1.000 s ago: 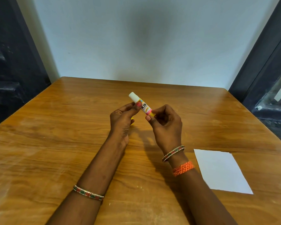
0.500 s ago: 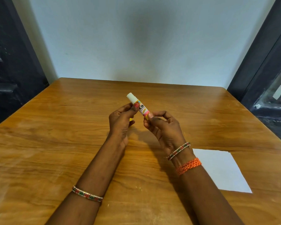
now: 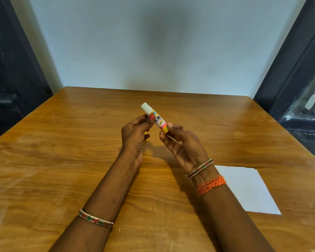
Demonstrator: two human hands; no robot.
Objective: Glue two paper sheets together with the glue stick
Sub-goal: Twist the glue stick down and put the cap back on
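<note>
Rolling palm-up, the right hand (image 3: 182, 142) pinches the glue stick (image 3: 154, 117) base, left hand (image 3: 135, 132) pinching its middle (likely twisting glue out), paper (image 3: 247, 190) waiting nearby.

Right hand (image 3: 184, 142) now rolled palm-up.

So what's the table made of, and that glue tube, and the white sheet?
The table looks like wood or wood-look laminate, glossy: grain lines and a sheen show. The glue stick seems smooth plastic, with a printed label. The white sheet looks like thin matte paper, lying flat.
</note>
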